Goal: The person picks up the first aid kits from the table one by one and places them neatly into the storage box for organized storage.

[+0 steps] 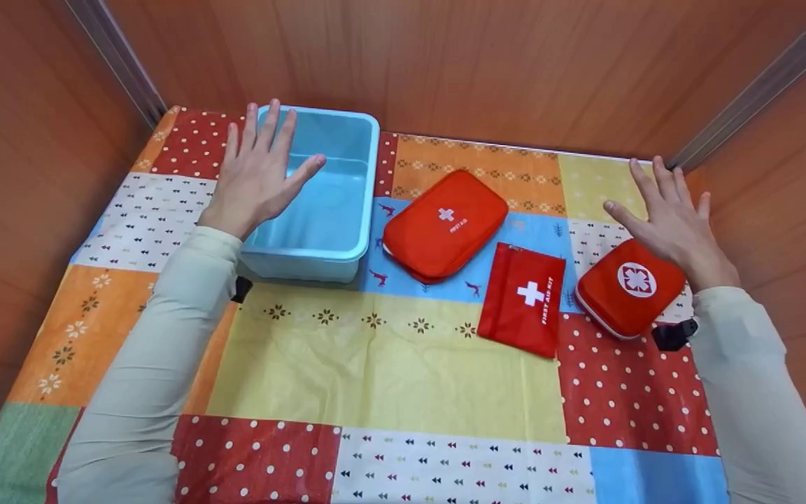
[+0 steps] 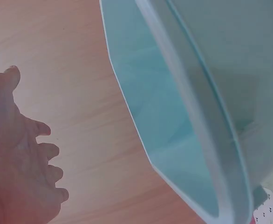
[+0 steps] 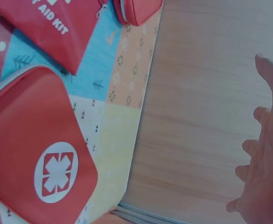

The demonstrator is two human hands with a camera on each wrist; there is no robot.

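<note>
My left hand (image 1: 257,178) is spread over the left side of a light blue plastic bin (image 1: 333,203), fingers straight and holding nothing. In the left wrist view the bin's rim (image 2: 192,102) shows beside that hand (image 2: 24,154). On the right, my right hand (image 1: 676,224) hovers with fingers spread, partly covering a red zippered first aid case (image 1: 609,294) with a round white emblem. The right wrist view shows this case (image 3: 29,135) apart from the hand (image 3: 264,163). Between the hands lie a rounded red first aid case (image 1: 445,231) and a flat red first aid pouch (image 1: 525,308).
A patchwork-print cloth (image 1: 389,371) covers the table. Wood-grain panels stand behind (image 1: 445,70) and at both sides, meeting at metal corner strips (image 1: 760,77). A small black device (image 1: 674,336) sits at the right wrist.
</note>
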